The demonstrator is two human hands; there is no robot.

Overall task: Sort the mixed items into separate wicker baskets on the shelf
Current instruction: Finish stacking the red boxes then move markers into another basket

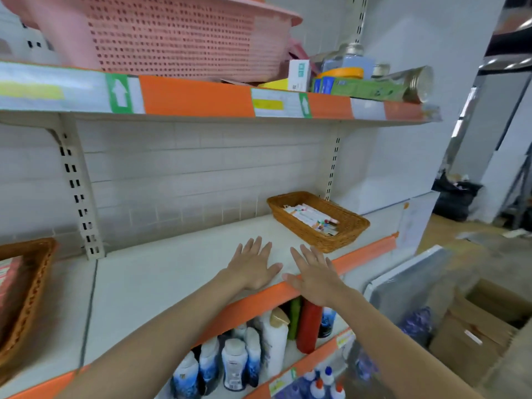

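Both hands are lying flat w/ fingers straight, gripping nothing: left hand (253, 264) on the middle shelf (172, 272), right hand (313, 273) over its orange front edge. Right wicker basket (318, 221) is sitting just beyond, long axis running back-left to front-right, holding small packets (312, 218). Left wicker basket (26, 289) is sitting at the shelf's far left, partly out of view.
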